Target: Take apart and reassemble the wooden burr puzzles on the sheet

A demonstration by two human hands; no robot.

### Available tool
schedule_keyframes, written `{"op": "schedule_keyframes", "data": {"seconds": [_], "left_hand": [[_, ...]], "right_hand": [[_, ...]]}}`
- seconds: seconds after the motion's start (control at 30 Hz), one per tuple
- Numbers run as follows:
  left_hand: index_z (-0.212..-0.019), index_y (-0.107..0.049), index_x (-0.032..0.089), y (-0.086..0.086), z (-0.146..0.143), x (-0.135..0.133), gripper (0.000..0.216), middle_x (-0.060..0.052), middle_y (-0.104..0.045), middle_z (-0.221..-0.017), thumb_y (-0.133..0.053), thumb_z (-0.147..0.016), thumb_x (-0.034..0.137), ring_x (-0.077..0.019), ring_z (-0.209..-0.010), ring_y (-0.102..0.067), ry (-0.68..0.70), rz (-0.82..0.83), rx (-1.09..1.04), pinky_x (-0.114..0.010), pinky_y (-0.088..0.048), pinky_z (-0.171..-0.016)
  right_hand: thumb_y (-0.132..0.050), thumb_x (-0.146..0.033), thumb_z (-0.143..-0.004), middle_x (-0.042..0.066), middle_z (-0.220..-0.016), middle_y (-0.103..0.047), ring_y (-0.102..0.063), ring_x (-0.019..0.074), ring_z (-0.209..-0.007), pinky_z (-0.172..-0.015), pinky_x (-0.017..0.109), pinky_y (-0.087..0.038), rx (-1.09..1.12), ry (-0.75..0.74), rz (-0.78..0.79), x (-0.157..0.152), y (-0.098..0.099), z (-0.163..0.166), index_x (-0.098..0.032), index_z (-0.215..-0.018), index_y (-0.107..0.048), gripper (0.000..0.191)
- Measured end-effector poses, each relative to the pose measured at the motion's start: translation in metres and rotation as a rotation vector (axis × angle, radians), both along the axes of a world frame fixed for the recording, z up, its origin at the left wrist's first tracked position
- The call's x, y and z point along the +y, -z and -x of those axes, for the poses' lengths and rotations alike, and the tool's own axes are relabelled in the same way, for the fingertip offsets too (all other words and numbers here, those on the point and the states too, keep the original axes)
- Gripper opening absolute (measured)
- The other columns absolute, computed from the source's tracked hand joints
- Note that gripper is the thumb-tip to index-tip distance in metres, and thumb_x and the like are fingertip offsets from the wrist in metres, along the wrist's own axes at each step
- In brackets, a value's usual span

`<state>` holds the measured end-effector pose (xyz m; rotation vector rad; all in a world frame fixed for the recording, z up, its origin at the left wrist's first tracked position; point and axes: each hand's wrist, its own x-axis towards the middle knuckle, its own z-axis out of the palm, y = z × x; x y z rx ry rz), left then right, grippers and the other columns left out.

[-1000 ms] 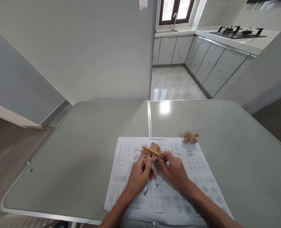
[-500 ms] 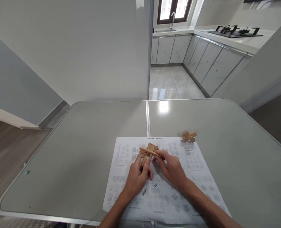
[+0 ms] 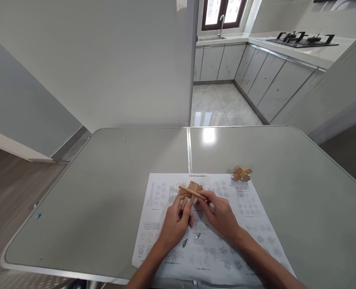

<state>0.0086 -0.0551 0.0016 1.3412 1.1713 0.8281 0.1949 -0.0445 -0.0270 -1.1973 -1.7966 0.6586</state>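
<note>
My left hand [image 3: 177, 222] is closed around a partly built wooden interlocking puzzle [image 3: 193, 186], low over the printed sheet. Several light-brown pieces stick out of it at angles. A long thin wooden stick [image 3: 191, 192] lies slantwise across its near side. With thumb and fingertips, my right hand [image 3: 219, 210] grips the stick's right end. The fingers hide where the pieces join. Beneath both hands is the white paper sheet [image 3: 162, 249], printed with rows of small puzzle diagrams.
A second wooden puzzle [image 3: 242, 173], star-shaped, sits at the sheet's upper right corner. Two small shiny scraps [image 3: 184, 243] lie on the paper near my left wrist. The grey folding table [image 3: 90, 208] has a metal seam. A small teal bit [image 3: 37, 216] rests near its left edge.
The whole view has shifted slightly, so everything appears a little further right. Both hands keep nearly the same hold on the puzzle and the stick.
</note>
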Motion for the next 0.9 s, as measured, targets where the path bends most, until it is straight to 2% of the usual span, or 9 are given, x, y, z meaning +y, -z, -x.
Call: {"op": "schedule_keyframes", "data": {"seconds": [0.13, 0.23, 0.33, 0.4, 0.5, 0.67, 0.9], "left_hand": [[-0.124, -0.058, 0.018, -0.001, -0.001, 0.0, 0.037, 0.004, -0.059, -0.066, -0.046, -0.109, 0.049, -0.0119, -0.055, -0.049, -0.042, -0.031, -0.031, -0.025, -0.042, -0.058], [-0.115, -0.059, 0.019, -0.001, -0.001, 0.0, 0.032, 0.003, -0.058, -0.076, -0.047, -0.109, 0.048, -0.0098, -0.056, -0.047, -0.106, -0.061, -0.089, -0.024, -0.041, -0.057], [-0.106, -0.058, 0.02, -0.002, 0.0, 0.001, 0.029, 0.003, -0.053, -0.076, -0.048, -0.109, 0.047, -0.0089, -0.056, -0.044, -0.159, -0.072, -0.124, -0.024, -0.039, -0.056], [-0.101, -0.058, 0.019, -0.003, 0.003, 0.003, 0.029, 0.003, -0.053, -0.076, -0.05, -0.108, 0.046, -0.0085, -0.056, -0.042, -0.189, -0.068, -0.117, -0.024, -0.038, -0.056], [-0.096, -0.061, 0.018, -0.005, 0.009, 0.004, 0.03, 0.002, -0.055, -0.077, -0.055, -0.106, 0.046, -0.009, -0.058, -0.042, -0.213, -0.057, -0.07, -0.024, -0.037, -0.056], [-0.093, -0.06, 0.018, -0.002, 0.016, 0.007, 0.034, 0.002, -0.054, -0.076, -0.057, -0.104, 0.05, -0.0092, -0.057, -0.039, -0.236, -0.028, -0.08, -0.024, -0.034, -0.055], [-0.09, -0.064, 0.018, 0.001, 0.018, 0.006, 0.036, 0.0, -0.056, -0.077, -0.061, -0.1, 0.052, -0.0108, -0.059, -0.041, -0.25, -0.029, -0.04, -0.024, -0.033, -0.055]], "right_hand": [[-0.056, -0.025, -0.106, 0.002, -0.095, -0.08, -0.073, 0.0189, -0.065, -0.063, 0.032, -0.056, -0.025, 0.001, -0.002, 0.0, -0.001, 0.0, -0.027, -0.122, -0.06, 0.016], [-0.058, -0.023, -0.104, 0.005, -0.107, -0.077, -0.073, 0.0196, -0.076, -0.066, 0.032, -0.058, -0.005, 0.009, -0.009, 0.002, -0.004, 0.0, -0.027, -0.121, -0.059, 0.018], [-0.058, -0.019, -0.102, 0.01, -0.12, -0.071, -0.071, 0.026, -0.105, -0.088, 0.041, -0.061, -0.025, 0.044, -0.07, 0.005, -0.006, -0.001, -0.026, -0.127, -0.059, 0.026], [-0.058, -0.018, -0.102, 0.013, -0.13, -0.066, -0.064, 0.0297, -0.122, -0.103, 0.048, -0.056, -0.074, 0.066, -0.104, 0.007, -0.007, -0.001, -0.026, -0.134, -0.057, 0.033], [-0.059, -0.017, -0.102, 0.012, -0.138, -0.064, -0.056, 0.0325, -0.131, -0.11, 0.054, -0.051, -0.15, 0.054, -0.117, 0.01, -0.005, -0.002, -0.028, -0.141, -0.054, 0.04], [-0.057, -0.019, -0.105, 0.01, -0.124, -0.07, -0.061, 0.0323, -0.119, -0.103, 0.054, -0.055, -0.174, 0.008, -0.074, 0.012, -0.002, -0.002, -0.029, -0.132, -0.061, 0.028], [-0.054, -0.024, -0.107, 0.01, -0.11, -0.071, -0.064, 0.0302, -0.103, -0.09, 0.05, -0.057, -0.126, 0.006, -0.003, 0.011, -0.003, -0.003, -0.027, -0.118, -0.067, 0.017]]}}
